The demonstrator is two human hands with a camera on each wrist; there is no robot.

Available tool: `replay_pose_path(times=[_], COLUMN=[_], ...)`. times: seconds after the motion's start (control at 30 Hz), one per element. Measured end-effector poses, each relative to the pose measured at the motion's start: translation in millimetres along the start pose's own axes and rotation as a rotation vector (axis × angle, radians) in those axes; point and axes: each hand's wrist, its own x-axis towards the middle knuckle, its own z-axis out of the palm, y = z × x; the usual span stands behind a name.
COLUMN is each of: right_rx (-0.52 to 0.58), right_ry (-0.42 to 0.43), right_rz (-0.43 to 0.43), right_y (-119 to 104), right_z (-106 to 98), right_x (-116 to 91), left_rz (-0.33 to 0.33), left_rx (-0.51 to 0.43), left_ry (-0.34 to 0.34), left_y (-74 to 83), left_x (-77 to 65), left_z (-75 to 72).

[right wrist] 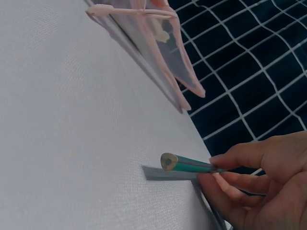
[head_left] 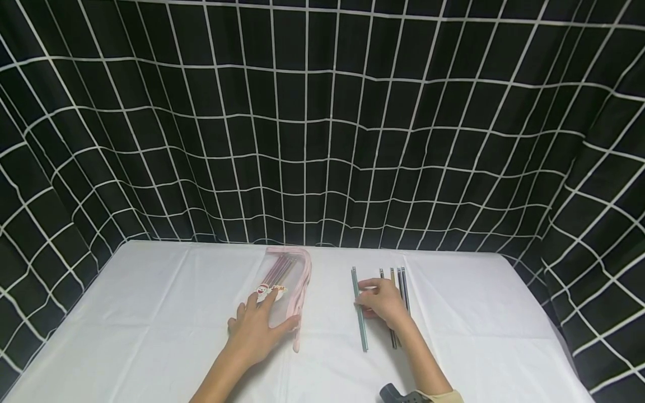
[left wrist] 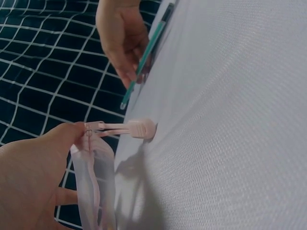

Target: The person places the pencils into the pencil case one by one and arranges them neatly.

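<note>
My left hand lies spread over a clear pouch with pink edging, fingers extended across its printed front. The left thumb touches the pink zipper edge, near the pull tab. Inside the pouch, several pencils show through the clear side. To the right, my right hand pinches a green pencil between thumb and fingers. Its flat, unsharpened end points toward the right wrist camera, above a shadow on the cloth. Other pencils, dark and brown, lie partly hidden beneath and beyond this hand.
A white cloth with fold creases covers the table. Black curtain with a white grid rises behind the table and along both sides. A dark device sits at the right wrist by a beige cuff.
</note>
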Motion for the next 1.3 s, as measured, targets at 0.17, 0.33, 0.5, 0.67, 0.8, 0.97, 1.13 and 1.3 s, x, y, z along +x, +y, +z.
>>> replay_pose_path(times=[0.17, 0.33, 0.5, 0.67, 0.8, 0.97, 1.13, 1.3], right_rx=[0.033, 0.056, 0.079, 0.091, 0.096, 0.102, 0.105, 0.117], right_ry=[-0.006, -0.016, -0.022, -0.031, -0.034, -0.031, -0.031, -0.037], right_rz=[0.011, 0.019, 0.019, 0.017, 0.017, 0.017, 0.02, 0.019], right_y=[-2.3, -6.5, -10.1, -13.4, -15.3, -17.0, -17.0, -17.2], right_z=[0.0, -0.8, -1.7, -2.6, -2.6, -2.0, -1.2, -0.5], right_x=[-0.9, -2.2, -3.2, -3.9, -3.7, -3.2, -4.0, -5.4], left_rz=[0.004, 0.001, -0.003, 0.003, 0.006, 0.006, 0.003, 0.001], left_rx=[0.004, 0.007, 0.005, 0.005, 0.001, 0.0, 0.001, -0.009], left_ry=[0.004, 0.004, 0.001, 0.009, 0.012, 0.007, 0.002, 0.0], left_y=[-0.6, -1.2, -2.1, -1.7, -1.4, -1.8, -1.8, -1.0], left_x=[0.2, 0.2, 0.1, -0.5, -0.5, 0.4, 0.8, 0.8], left_z=[0.4, 0.1, -0.5, -1.8, -2.4, -2.3, -1.9, -1.2])
